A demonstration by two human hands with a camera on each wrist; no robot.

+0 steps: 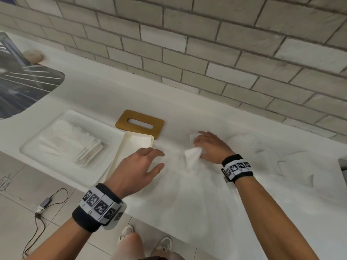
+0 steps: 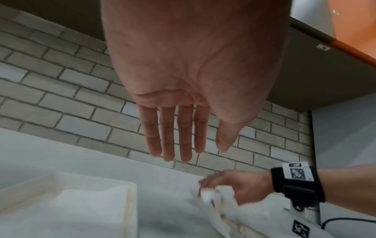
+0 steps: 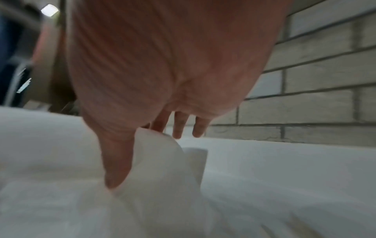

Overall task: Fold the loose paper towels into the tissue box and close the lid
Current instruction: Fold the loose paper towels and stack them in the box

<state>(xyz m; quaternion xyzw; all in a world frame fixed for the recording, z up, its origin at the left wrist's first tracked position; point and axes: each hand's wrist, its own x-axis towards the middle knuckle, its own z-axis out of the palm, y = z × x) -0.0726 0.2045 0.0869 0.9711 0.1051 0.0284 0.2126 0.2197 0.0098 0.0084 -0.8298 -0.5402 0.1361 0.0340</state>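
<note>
Head view: right hand (image 1: 210,147) is pinching a towel (image 1: 193,156) between thumb and forefinger on the counter (image 1: 187,194), other fingers extended. Left hand (image 1: 139,169) is hovering with fingers straight, holding nothing, over the box (image 1: 131,145), at the towel's 9 o'clock. Lid (image 1: 139,122) is lying at the box's 12 o'clock, touching it.

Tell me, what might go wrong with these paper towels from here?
The right hand pinches only one corner of the paper towel, so the thin sheet could tear or crumple. The tissue box sits close to the counter's front edge beside the open left hand, which might nudge it off.
</note>
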